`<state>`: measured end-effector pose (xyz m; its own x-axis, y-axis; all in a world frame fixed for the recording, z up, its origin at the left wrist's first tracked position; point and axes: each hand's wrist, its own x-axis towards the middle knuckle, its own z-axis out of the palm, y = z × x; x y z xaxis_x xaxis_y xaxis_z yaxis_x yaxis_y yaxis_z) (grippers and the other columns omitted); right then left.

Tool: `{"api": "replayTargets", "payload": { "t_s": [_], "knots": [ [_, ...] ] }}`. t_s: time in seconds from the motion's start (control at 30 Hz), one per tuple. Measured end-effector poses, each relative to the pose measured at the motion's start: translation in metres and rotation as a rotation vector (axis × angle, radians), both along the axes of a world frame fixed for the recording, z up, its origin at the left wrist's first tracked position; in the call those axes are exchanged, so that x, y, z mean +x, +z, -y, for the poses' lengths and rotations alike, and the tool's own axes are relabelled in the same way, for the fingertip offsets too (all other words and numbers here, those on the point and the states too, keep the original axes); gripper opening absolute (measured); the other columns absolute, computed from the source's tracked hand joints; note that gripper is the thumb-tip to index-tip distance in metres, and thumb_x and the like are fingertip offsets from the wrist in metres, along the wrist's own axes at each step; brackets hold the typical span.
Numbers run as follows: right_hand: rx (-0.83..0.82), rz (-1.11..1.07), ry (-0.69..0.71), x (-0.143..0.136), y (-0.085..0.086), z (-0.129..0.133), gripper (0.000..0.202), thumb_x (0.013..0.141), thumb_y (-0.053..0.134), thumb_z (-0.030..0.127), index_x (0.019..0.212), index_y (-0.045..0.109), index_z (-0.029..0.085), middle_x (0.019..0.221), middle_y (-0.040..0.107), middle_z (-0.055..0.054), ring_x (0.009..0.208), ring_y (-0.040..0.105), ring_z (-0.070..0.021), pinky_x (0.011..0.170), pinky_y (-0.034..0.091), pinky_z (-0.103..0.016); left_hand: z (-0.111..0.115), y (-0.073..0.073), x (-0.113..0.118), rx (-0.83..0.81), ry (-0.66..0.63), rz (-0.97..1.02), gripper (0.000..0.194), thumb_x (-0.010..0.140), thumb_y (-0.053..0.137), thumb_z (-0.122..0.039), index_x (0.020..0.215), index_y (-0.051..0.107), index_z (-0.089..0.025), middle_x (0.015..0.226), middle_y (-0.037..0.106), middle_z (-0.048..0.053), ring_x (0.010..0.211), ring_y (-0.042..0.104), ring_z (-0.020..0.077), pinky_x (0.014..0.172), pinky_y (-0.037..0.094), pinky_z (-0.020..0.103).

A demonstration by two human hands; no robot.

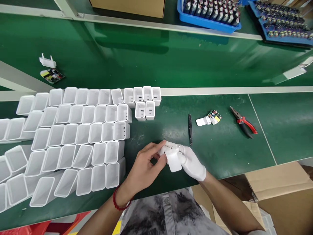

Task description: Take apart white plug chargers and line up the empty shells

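Both hands meet over the near middle of the green bench. My left hand [149, 163] is bare, its thumb and fingertips closed on the far left part of a small white plastic piece [173, 162]. My right hand [193, 162], in a white glove, grips the same piece from the right. A flat, round-cornered plate of it points toward me; the glove and fingers hide the rest. Beyond my right hand lie black tweezers [190, 129]. To their right sits a similar white plastic piece [203, 121] with a small circuit board [214, 116] attached.
Rows of white plastic cases [88, 114], open ends up, cover the left of the bench; several lean. Red-and-black pliers [243, 122] lie at the right. A blue tray [207, 24] of parts stands on the shelf. A cardboard box [281, 186] is below the bench edge.
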<state>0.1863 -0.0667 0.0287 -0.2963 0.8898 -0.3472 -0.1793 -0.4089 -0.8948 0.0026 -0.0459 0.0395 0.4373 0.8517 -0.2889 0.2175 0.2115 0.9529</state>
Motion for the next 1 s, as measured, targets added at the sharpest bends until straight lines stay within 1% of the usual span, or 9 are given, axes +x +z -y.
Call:
{"api": "replayTargets", "payload": {
  "t_s": [0.17,0.33,0.4,0.57,0.63,0.77,0.87,0.93,1.0],
  "knots": [
    [-0.047,-0.108,0.036,0.006,0.001,-0.004,0.044,0.089,0.058,0.055,0.094,0.07,0.014,0.081,0.067,-0.006,0.07,0.059,-0.0154,0.067,0.051,-0.029,-0.003,-0.005,0.003,-0.088,0.023,0.027,0.048,0.091,0.056,-0.044,0.13,0.062,-0.016,0.093,0.058,0.006,0.075,0.056,0.013,0.065,0.048,0.024],
    [-0.022,-0.036,0.033,0.0,0.004,-0.008,0.047,0.083,0.065,0.059,0.068,0.065,0.015,0.064,0.062,-0.003,0.056,0.054,-0.0122,0.056,0.047,-0.025,-0.006,-0.002,0.003,-0.051,0.047,-0.007,0.05,0.089,0.059,-0.045,0.128,0.063,-0.013,0.088,0.058,0.006,0.072,0.056,0.0128,0.061,0.048,0.023],
    [-0.023,-0.071,0.028,0.0,0.002,-0.008,0.048,0.081,0.065,0.061,0.074,0.067,0.014,0.066,0.063,-0.004,0.059,0.057,-0.0137,0.06,0.05,-0.028,-0.006,-0.002,0.003,-0.066,0.062,-0.011,0.05,0.088,0.06,-0.045,0.127,0.064,-0.014,0.089,0.059,0.006,0.072,0.056,0.013,0.061,0.048,0.023],
    [-0.025,-0.084,0.066,0.007,0.005,-0.004,0.048,0.089,0.059,0.053,0.116,0.064,0.014,0.091,0.067,-0.008,0.08,0.063,-0.0168,0.075,0.054,-0.032,-0.006,-0.002,0.002,-0.16,0.08,0.1,0.051,0.088,0.06,-0.048,0.126,0.065,-0.015,0.097,0.065,0.009,0.073,0.06,0.0136,0.07,0.054,0.027],
    [-0.002,-0.011,0.07,0.008,0.008,-0.004,0.044,0.091,0.059,0.049,0.118,0.064,0.014,0.09,0.066,-0.007,0.079,0.062,-0.016,0.073,0.054,-0.03,-0.005,-0.001,0.002,-0.19,0.067,0.102,0.052,0.088,0.059,-0.05,0.128,0.063,-0.016,0.098,0.065,0.009,0.072,0.061,0.0137,0.07,0.055,0.028],
    [0.014,0.044,0.085,0.007,0.013,-0.003,0.04,0.095,0.051,0.049,0.1,0.068,0.014,0.078,0.064,-0.005,0.072,0.061,-0.0158,0.068,0.053,-0.029,-0.004,0.0,0.003,-0.193,0.036,0.073,0.054,0.091,0.052,-0.055,0.128,0.063,-0.017,0.096,0.065,0.008,0.072,0.062,0.014,0.071,0.056,0.029],
    [0.13,0.155,0.057,0.009,0.012,0.003,0.04,0.095,0.051,0.049,0.111,0.066,0.016,0.095,0.067,-0.008,0.089,0.063,-0.0205,0.084,0.053,-0.036,-0.004,0.001,0.005,-0.213,0.035,0.055,0.059,0.092,0.047,-0.059,0.128,0.062,-0.015,0.09,0.064,0.007,0.07,0.061,0.014,0.069,0.055,0.03],
    [0.236,0.298,0.017,0.011,0.01,0.009,0.039,0.092,0.059,0.044,0.123,0.063,0.02,0.109,0.067,-0.008,0.101,0.062,-0.023,0.098,0.047,-0.039,-0.004,0.002,0.007,-0.256,0.034,0.031,0.063,0.091,0.049,-0.061,0.13,0.06,-0.012,0.083,0.064,0.006,0.067,0.061,0.0139,0.066,0.054,0.029],
    [0.279,0.401,-0.049,0.012,0.008,0.014,0.042,0.087,0.067,0.039,0.126,0.062,0.023,0.116,0.067,-0.007,0.104,0.062,-0.0234,0.102,0.045,-0.038,-0.004,0.003,0.008,-0.31,0.041,0.026,0.067,0.089,0.053,-0.06,0.134,0.056,-0.01,0.072,0.063,0.003,0.062,0.059,0.0133,0.061,0.053,0.028]
  ]
}}
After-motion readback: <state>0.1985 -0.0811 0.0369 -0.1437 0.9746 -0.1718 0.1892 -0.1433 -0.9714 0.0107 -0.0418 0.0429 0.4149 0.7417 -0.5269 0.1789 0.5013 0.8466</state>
